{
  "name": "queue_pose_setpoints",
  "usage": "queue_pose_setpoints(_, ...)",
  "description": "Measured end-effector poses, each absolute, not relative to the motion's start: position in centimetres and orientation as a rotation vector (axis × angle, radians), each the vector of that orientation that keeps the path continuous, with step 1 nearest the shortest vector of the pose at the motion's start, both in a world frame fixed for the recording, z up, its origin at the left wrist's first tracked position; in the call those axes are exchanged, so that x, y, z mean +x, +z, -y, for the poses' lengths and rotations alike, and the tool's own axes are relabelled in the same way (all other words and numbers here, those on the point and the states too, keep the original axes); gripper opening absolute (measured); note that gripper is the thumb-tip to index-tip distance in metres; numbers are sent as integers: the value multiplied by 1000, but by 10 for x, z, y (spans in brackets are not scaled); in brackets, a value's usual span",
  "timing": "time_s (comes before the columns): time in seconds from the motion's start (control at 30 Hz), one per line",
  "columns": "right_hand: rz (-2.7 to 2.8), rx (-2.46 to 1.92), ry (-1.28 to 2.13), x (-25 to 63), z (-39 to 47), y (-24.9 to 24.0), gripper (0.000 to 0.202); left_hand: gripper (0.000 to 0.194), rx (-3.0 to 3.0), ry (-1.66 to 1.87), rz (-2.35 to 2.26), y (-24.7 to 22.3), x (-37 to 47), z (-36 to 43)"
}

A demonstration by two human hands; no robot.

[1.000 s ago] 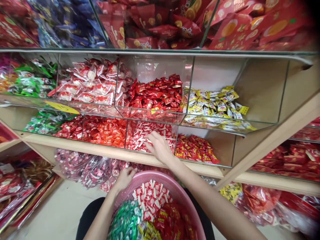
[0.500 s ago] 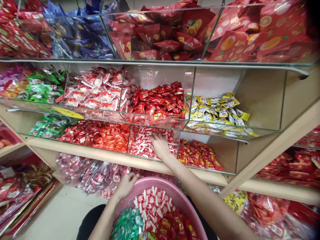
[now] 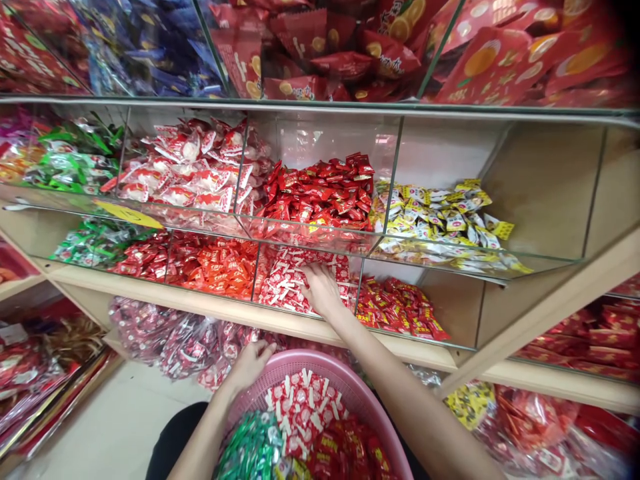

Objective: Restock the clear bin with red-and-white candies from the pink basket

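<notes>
My right hand (image 3: 323,288) reaches into a lower shelf bin, its fingers curled down onto red-and-white wrapped candies (image 3: 280,283); the fingertips are partly hidden. My left hand (image 3: 254,362) closes over the far-left rim of a pink plastic basket (image 3: 345,363) in front of me. Inside the basket lie red-and-white wrapped candies (image 3: 303,403), green wrapped candies (image 3: 253,447) and red packets with yellow lettering (image 3: 345,450). A few yellow wrappers (image 3: 291,469) show between them.
Clear dividers split the shelves into bins. Orange-red candies (image 3: 227,267) sit left of my right hand, red-and-yellow ones (image 3: 400,307) to its right. The middle shelf's clear front (image 3: 305,237) overhangs the lower bins. Bagged candies (image 3: 185,343) lie under the wooden shelf edge (image 3: 200,300).
The view has moved slightly closer to the shelves. My right hand stays in the same bin, its fingers a little more curled. My left hand remains on the basket rim.
</notes>
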State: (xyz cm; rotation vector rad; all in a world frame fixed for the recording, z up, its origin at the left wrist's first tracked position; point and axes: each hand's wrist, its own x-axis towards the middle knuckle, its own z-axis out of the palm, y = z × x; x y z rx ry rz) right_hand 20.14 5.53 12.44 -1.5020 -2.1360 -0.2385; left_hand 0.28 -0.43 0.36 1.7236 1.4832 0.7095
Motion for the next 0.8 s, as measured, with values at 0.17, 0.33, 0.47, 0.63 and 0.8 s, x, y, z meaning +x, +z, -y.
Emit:
queue_pose_setpoints(0.17,2117,-1479,-216,203,-55,124,37,43,1716,719,-1498,3,2,4)
queue_pose_setpoints(0.33,2044,-1388,-199,204,-55,124,38,41,1742,695,-1472,2,2,4)
queue_pose_setpoints(0.47,1976,-1355,-197,206,-54,124,38,40,1733,678,-1467,7,4,6)
queue_pose_setpoints(0.63,1922,-1396,-199,207,-49,125,39,41,1725,675,-1483,7,4,6)
queue_pose_setpoints(0.8,1869,-1386,-158,208,-44,132,41,42,1751,709,-1464,2,2,6)
